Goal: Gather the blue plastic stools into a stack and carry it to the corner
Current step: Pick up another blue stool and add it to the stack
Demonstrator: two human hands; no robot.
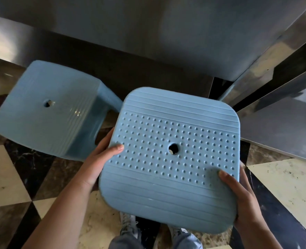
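Note:
I hold a blue plastic stool (172,159) in front of me, its dotted and ribbed square seat with a centre hole facing up. My left hand (102,159) grips the seat's left edge, thumb on top. My right hand (238,196) grips the lower right corner, thumb on top too. Its legs are hidden under the seat. A second blue stool (48,108) stands on the floor to the left, slightly blurred, one leg showing at its right side. The two stools are apart.
A stainless steel table (166,33) spans the top of the view, and steel surfaces (283,108) run along the right. The floor (8,177) is cream and dark marble tile. My feet (130,229) and jeans show at the bottom.

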